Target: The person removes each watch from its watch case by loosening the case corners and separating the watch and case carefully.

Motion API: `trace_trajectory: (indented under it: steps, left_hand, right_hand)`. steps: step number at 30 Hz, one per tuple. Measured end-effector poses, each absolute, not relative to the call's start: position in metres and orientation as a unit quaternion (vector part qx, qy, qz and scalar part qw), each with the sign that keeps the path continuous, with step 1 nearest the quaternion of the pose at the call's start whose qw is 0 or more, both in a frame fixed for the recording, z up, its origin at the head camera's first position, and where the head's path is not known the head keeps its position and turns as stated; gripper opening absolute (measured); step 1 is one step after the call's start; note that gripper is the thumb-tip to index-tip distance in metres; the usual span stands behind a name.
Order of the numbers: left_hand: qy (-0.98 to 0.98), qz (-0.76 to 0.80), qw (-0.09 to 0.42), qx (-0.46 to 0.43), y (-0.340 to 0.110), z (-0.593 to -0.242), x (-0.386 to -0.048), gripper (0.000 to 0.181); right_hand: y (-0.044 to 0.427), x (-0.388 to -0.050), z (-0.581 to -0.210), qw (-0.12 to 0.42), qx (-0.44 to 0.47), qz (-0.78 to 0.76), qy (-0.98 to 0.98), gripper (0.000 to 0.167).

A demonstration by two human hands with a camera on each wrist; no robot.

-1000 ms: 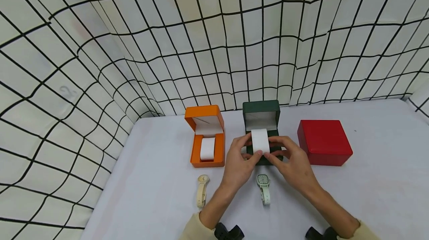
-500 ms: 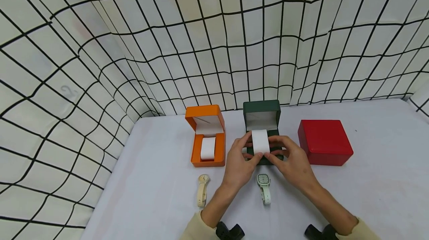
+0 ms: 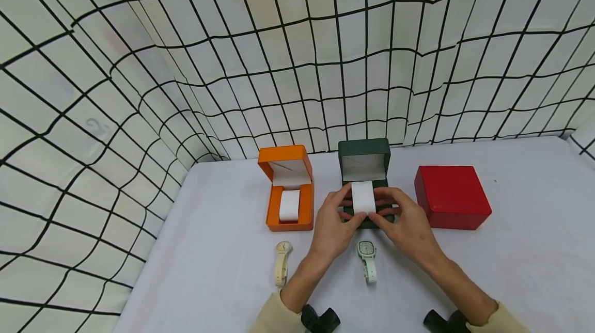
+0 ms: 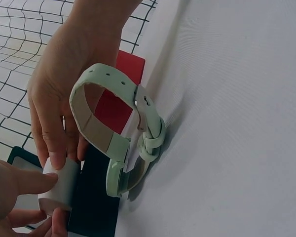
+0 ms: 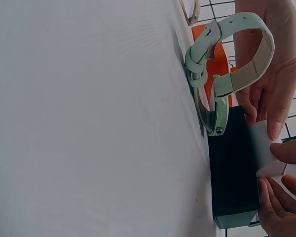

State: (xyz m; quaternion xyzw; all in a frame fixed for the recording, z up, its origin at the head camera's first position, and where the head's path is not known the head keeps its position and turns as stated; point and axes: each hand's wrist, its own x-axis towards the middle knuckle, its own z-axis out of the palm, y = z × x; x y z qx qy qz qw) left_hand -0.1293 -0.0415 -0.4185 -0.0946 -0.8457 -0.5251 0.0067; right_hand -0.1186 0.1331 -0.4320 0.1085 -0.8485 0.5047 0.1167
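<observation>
A white watch cushion [image 3: 363, 197] is held between both hands at the open dark green watch box [image 3: 364, 153]. My left hand [image 3: 333, 224] grips its left side, and my right hand [image 3: 408, 222] grips its right side, the thumbs meeting near its lower edge. Just in front of the box, a pale green watch [image 3: 367, 260] lies with its strap buckled into a loop, as the left wrist view shows. The cushion's lower part and the box interior are partly hidden by fingers.
An open orange watch box [image 3: 275, 214] with a white cushion [image 3: 290, 205] stands to the left, a cream watch [image 3: 281, 263] in front of it. A closed red box [image 3: 452, 193] sits to the right. Black-lined white walls rise behind the white-covered table [image 3: 209, 250].
Both hands keep their grip on the white cushion, which sits very slightly lower against the green box. The whole scene has shifted a little to the right in view.
</observation>
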Motion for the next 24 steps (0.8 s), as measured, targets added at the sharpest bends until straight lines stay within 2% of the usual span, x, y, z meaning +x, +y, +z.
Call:
trace_trajectory:
  steps: [8,24]
  left_hand:
    - [-0.858,-0.506,0.0,-0.086,-0.0387,-0.4182,-0.1304,0.066]
    - [-0.879,-0.466,0.018,-0.096,-0.0345,-0.4194,-0.1302,0.064]
  right_hand:
    - [0.1342,-0.1195,-0.4318,0.129,0.118,0.477,-0.861,0.058]
    - [0.1368,-0.1186,-0.4305,0.124,0.106,0.454,-0.876,0.06]
